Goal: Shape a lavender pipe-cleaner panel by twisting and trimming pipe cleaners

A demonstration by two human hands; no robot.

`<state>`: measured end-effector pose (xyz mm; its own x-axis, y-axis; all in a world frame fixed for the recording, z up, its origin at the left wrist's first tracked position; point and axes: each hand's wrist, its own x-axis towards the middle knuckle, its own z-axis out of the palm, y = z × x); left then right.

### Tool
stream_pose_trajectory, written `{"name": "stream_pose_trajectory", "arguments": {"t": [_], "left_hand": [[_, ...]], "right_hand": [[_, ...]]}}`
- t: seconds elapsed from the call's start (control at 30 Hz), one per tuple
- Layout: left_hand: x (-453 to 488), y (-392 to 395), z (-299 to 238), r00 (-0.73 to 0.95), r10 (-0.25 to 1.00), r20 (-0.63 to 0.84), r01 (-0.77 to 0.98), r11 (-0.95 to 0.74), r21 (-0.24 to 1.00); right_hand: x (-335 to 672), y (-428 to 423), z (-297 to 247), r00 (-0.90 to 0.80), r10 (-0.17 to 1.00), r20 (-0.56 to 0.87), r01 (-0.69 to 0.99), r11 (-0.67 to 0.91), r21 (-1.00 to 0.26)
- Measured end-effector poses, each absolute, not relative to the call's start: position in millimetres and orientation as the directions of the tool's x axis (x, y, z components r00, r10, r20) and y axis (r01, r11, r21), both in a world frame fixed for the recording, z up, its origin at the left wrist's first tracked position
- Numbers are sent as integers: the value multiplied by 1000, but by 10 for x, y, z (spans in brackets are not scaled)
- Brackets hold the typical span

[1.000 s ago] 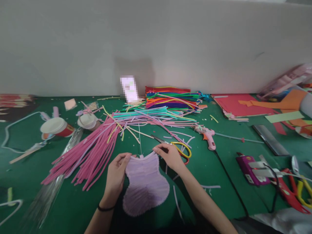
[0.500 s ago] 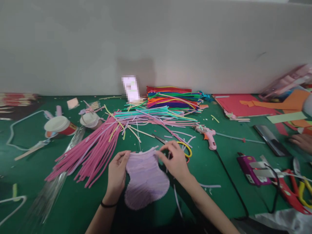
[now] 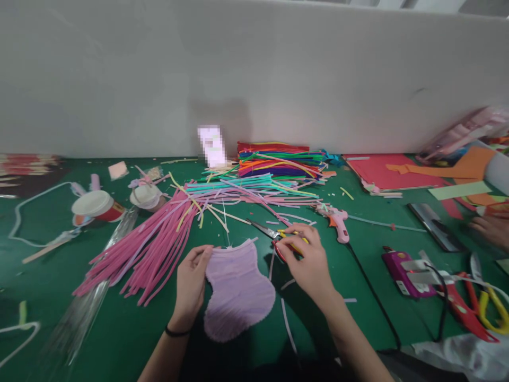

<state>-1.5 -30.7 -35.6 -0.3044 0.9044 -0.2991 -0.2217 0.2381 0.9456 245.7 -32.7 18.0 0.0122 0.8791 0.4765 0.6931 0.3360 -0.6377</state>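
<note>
My left hand [image 3: 193,281] pinches the upper left corner of a lilac pipe-cleaner piece [image 3: 238,297], narrow at the top and rounded below. One pipe-cleaner end sticks out past its upper right corner. My right hand [image 3: 308,260] has its fingers closed round the handles of the scissors [image 3: 270,232], one yellow and one red. Their blades point up and left, apart from the lilac piece. Loose lilac pipe-cleaner strips [image 3: 289,326] lie below my right hand.
Pink pipe cleaners [image 3: 147,254] fan out at left, beside paper cups [image 3: 95,206]. Coloured bundles [image 3: 278,159] lie at the back. A pink glue gun [image 3: 339,223] with a trailing cord, a purple power bank [image 3: 405,273] and pliers [image 3: 493,313] are at right, near another person's hand [image 3: 491,228].
My right hand has left the lilac piece's upper right corner, moved right and taken hold of the scissors' handles. My left hand keeps its pinch in the same place.
</note>
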Motion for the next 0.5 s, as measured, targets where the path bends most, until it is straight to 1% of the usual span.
{"name": "stream_pose_trajectory", "arguments": {"t": [0.07,0.17,0.27,0.3,0.33,0.37,0.4,0.47,0.5], "left_hand": [[-18,-309,-365,-304,905,-299,-228,235,945],[-20,-311,-375,-296,910,-291,-242,223,944],[-17,-312,-372,-294,911,-291,-246,222,944],[-14,-313,-369,-297,909,-292,-244,223,944],[-12,-312,-366,-300,908,-293,-242,224,944],[-10,-312,-364,-300,908,-292,-240,224,944],[-8,-312,-364,-302,908,-290,-238,223,945],[-7,-311,-367,-302,911,-282,-233,216,948],[-8,-311,-369,-302,912,-278,-232,212,949]], "right_hand": [[2647,-338,285,88,856,509,714,302,-632],[2876,-378,418,251,784,568,722,239,-649],[2975,-418,492,488,641,593,635,206,-745],[2972,-426,496,548,598,584,602,203,-773],[2950,-431,489,578,581,572,580,200,-790],[2911,-433,468,577,597,557,572,192,-798],[2857,-432,436,540,641,545,582,183,-792],[2717,-425,345,392,778,491,603,185,-776],[2640,-419,296,306,828,470,613,206,-762]]}}
